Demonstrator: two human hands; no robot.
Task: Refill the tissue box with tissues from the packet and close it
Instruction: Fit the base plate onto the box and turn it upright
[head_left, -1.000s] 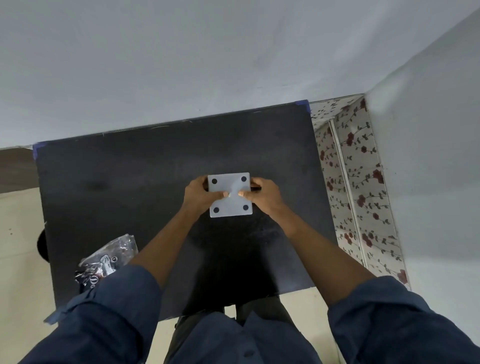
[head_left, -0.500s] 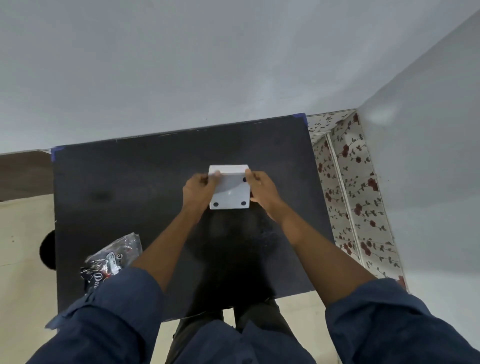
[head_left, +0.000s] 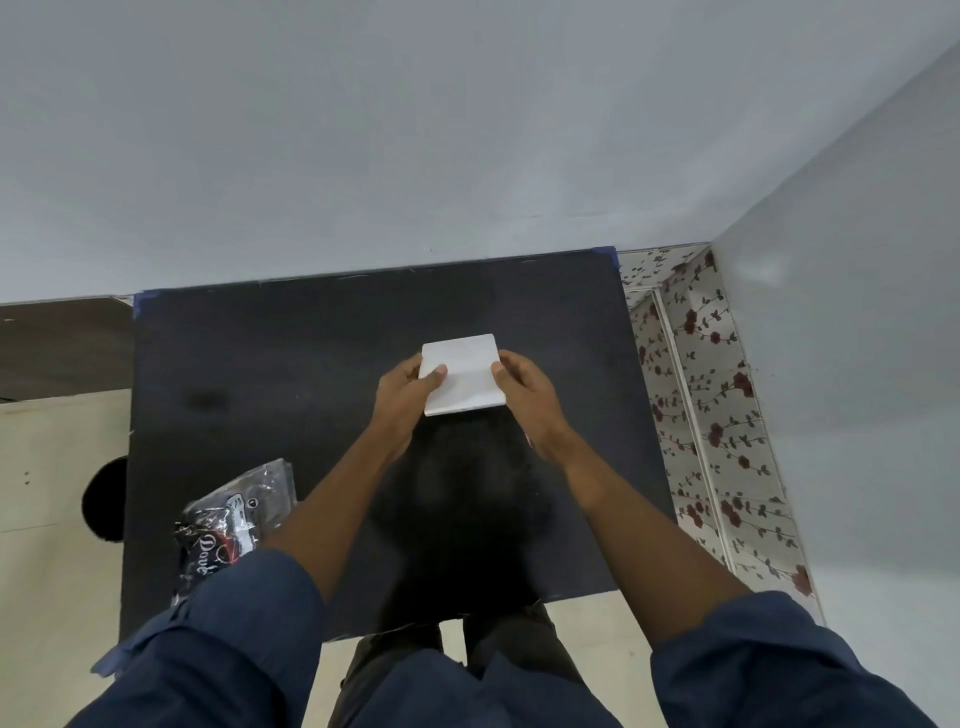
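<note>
Both hands are gripping the tissue box (head_left: 464, 375): left hand (head_left: 402, 397) clamping its left edge, right hand (head_left: 524, 392) its right edge. Box is sitting between them, equally near both; packet (head_left: 236, 514) is lying well behind the left hand.

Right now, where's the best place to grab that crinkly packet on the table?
Probably the packet's upper end, coming from above on the left side. It lies flat and crumpled on the black table, apart from the hands, and its lower end hides behind the sleeve.
</note>
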